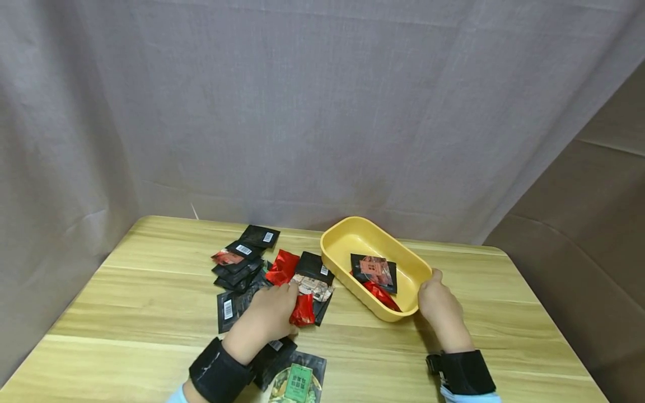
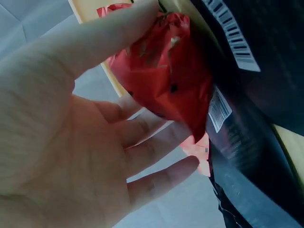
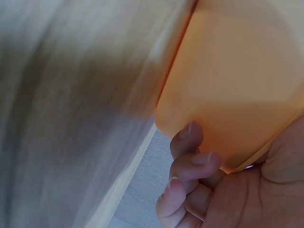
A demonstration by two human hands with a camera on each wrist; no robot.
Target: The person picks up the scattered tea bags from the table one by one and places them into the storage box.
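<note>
My right hand [image 1: 440, 299] grips the yellow tub [image 1: 365, 239], probably for steadiness; my left hand [image 1: 272, 309] surrounds a red packet [image 1: 303, 312], if pinching, I cannot tell.

Soft, even light on my head view, the grey curtain [image 1: 322, 123] dimming rightward, faint shadow beside the right hand [image 1: 442, 305]. Left wrist: cooler, murkier, glints on the red wrapper [image 2: 164, 76], black packets [image 2: 240, 147] smearing! Right wrist: I'm seeing the tabletop [image 3: 71, 95] blur under broad shade.
</note>
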